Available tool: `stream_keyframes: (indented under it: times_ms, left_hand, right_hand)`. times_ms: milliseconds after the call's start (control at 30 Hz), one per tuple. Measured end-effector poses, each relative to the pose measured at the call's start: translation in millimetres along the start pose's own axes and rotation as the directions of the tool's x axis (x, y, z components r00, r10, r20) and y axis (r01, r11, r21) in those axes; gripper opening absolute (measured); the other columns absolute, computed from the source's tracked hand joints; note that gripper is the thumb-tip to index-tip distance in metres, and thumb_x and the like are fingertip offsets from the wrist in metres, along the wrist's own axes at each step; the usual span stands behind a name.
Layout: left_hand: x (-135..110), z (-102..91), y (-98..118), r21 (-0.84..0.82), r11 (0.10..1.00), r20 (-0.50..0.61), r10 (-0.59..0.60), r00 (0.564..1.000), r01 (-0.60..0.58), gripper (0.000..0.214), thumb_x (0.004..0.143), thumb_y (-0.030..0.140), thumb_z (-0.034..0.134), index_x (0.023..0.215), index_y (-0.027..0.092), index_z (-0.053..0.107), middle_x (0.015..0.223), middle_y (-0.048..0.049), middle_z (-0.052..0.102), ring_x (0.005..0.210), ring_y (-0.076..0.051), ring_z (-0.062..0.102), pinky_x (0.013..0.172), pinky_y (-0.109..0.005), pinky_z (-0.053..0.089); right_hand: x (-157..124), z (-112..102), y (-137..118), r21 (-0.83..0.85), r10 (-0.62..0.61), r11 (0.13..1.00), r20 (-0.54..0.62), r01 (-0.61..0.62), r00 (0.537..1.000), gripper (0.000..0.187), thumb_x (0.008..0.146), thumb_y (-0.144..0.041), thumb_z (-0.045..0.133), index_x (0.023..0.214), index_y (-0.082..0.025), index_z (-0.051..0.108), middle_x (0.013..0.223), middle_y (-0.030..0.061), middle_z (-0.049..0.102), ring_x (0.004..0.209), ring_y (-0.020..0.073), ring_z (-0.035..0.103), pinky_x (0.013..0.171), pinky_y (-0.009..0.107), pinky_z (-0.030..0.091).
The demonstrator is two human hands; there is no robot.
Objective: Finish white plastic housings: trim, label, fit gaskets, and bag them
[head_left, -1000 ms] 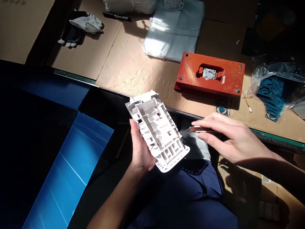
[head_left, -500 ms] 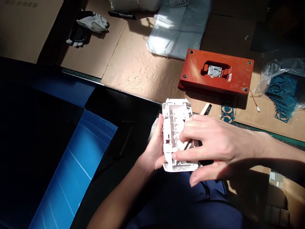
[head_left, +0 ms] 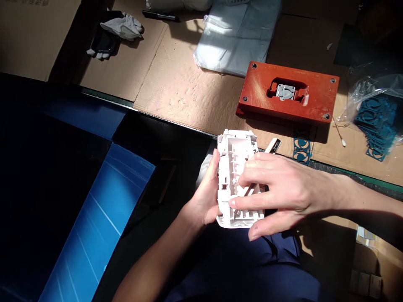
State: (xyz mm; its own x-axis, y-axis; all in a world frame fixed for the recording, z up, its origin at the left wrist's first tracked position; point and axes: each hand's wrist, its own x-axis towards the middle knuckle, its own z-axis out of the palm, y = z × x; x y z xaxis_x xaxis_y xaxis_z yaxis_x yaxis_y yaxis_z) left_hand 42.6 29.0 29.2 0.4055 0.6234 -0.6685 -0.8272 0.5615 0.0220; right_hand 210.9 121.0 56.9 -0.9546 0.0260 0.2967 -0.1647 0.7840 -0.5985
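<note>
Housing [head_left: 234, 155] in left hand [head_left: 203, 201] fingers; right hand [head_left: 289, 193] fingers around tool [head_left: 273, 146], perhaps tweezers

No legible text or labels.

Matt white moulded plastic forms the ribbed housing [head_left: 234, 176], crossed by a slim, smooth tool [head_left: 273, 146] that catches the light. Beyond lie rough, dimpled brown cardboard [head_left: 182, 92], a glossy, scuffed red block [head_left: 261, 94] seating a dull grey metal part [head_left: 285, 91], a crinkled clear plastic bag [head_left: 233, 42], soft grey cloth gloves [head_left: 121, 26] and a smooth, glossy blue sheet [head_left: 103, 209]. The navy cloth trousers [head_left: 245, 260] look matt.
</note>
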Motion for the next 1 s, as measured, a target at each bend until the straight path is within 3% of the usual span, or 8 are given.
stream_keyframes:
  times_ms: [267,500,633,700,833,933,1000]
  left_hand:
    - [1,-3.3,0,-0.005,0.999,0.037,-0.039,0.999,0.04,0.065,0.095,0.067,0.045,0.131,0.016,0.064,0.096,-0.0103,0.079,0.089,-0.028,0.076,0.083,-0.039,0.059]
    - [0,-3.9,-2,0.013,1.0,-0.062,-0.008,0.998,0.009,0.058,0.089,0.065,0.06,0.128,0.023,0.066,0.102,-0.0096,0.079,0.103,-0.034,0.074,0.089,-0.045,0.058]
    - [-2,-11.8,7,0.011,0.995,-0.092,0.095,0.991,-0.094,0.053,0.089,0.057,0.061,0.129,0.022,0.066,0.111,-0.0118,0.077,0.114,-0.039,0.069,0.097,-0.056,0.053]
    - [-2,-17.8,13,-0.016,0.989,-0.047,0.145,0.988,-0.146,0.053,0.088,0.054,0.06,0.127,0.019,0.067,0.115,-0.0142,0.076,0.118,-0.042,0.066,0.101,-0.06,0.051]
    - [-2,-26.9,23,-0.036,0.962,0.048,0.273,0.961,-0.271,0.052,0.083,0.054,0.068,0.119,0.016,0.069,0.12,-0.0151,0.074,0.123,-0.039,0.064,0.105,-0.055,0.05]
    - [2,-27.7,24,0.048,0.931,-0.094,0.365,0.926,-0.362,0.053,0.081,0.057,0.075,0.117,0.018,0.069,0.116,-0.0124,0.076,0.118,-0.033,0.068,0.104,-0.049,0.053]
    - [5,-26.1,22,0.102,0.902,-0.247,0.431,0.868,-0.419,0.051,0.078,0.05,0.081,0.115,0.017,0.069,0.109,-0.0122,0.077,0.11,-0.031,0.072,0.101,-0.047,0.056]
  right_hand:
    - [1,-1,-1,0.019,0.004,1.0,-0.008,-0.004,1.0,0.038,0.094,-0.048,0.066,0.116,-0.017,0.073,0.088,0.0068,0.062,0.083,0.0193,0.05,0.073,0.036,0.037]
    - [3,-4,-2,0.044,0.04,0.998,0.028,-0.042,0.999,0.035,0.093,-0.046,0.069,0.112,-0.018,0.076,0.086,0.0059,0.063,0.08,0.0188,0.053,0.074,0.036,0.041]
    - [-7,-8,1,0.154,0.151,0.98,-0.135,-0.13,0.979,0.038,0.091,-0.04,0.072,0.122,-0.016,0.073,0.098,0.0094,0.066,0.091,0.0204,0.06,0.082,0.038,0.048]
    - [-14,-7,1,0.14,0.301,0.953,-0.295,-0.27,0.907,0.031,0.094,-0.026,0.068,0.125,-0.021,0.072,0.1,0.0083,0.066,0.092,0.0199,0.062,0.081,0.037,0.051]
    - [-26,8,-3,0.214,0.546,0.827,-0.525,-0.519,0.653,0.041,0.094,-0.013,0.065,0.13,-0.03,0.07,0.102,0.005,0.067,0.089,0.0175,0.066,0.075,0.032,0.055]
    - [-30,35,-9,0.329,0.644,0.736,-0.611,-0.591,0.461,0.04,0.094,-0.015,0.067,0.13,-0.03,0.069,0.105,0.0037,0.07,0.093,0.0172,0.068,0.082,0.032,0.057]
    - [-31,56,-13,0.455,0.715,0.653,-0.634,-0.606,0.294,0.031,0.094,-0.02,0.068,0.123,-0.028,0.073,0.105,0.0042,0.072,0.091,0.0177,0.069,0.083,0.033,0.059]
